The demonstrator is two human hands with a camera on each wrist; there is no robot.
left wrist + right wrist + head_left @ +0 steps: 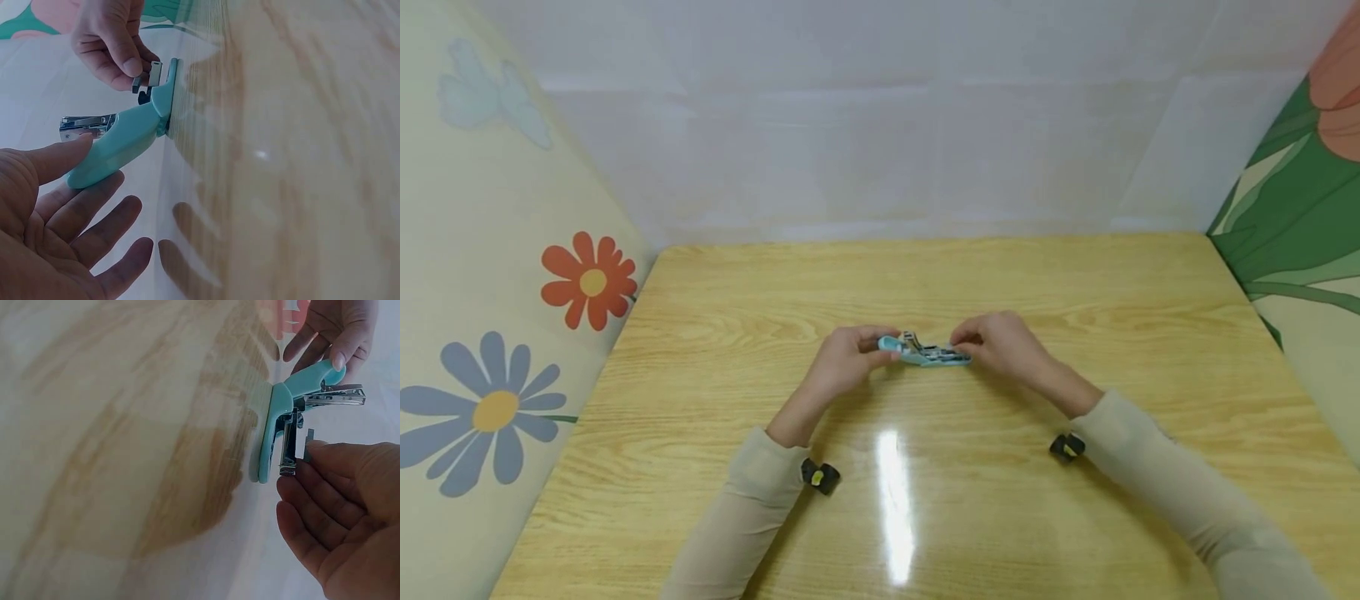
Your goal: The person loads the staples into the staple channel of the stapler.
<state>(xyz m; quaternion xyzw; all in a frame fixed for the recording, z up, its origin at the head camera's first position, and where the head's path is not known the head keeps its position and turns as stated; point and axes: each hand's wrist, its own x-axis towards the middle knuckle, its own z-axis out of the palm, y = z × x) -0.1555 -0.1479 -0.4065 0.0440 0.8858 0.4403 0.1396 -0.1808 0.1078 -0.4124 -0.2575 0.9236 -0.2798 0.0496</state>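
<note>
The stapler [934, 362] lies spread open on the table [985, 508], its teal base down on the wood. At the stapler's left end, the left hand [842, 360] holds the raised top, thumb on one side and fingers under the other, the outer fingers spread loose. At the stapler's right end, the right hand [1006, 342] nearly closes, thumb and fingertips pinching a small grey strip [309, 444] just beside the stapler's metal rail [289, 442].
</note>
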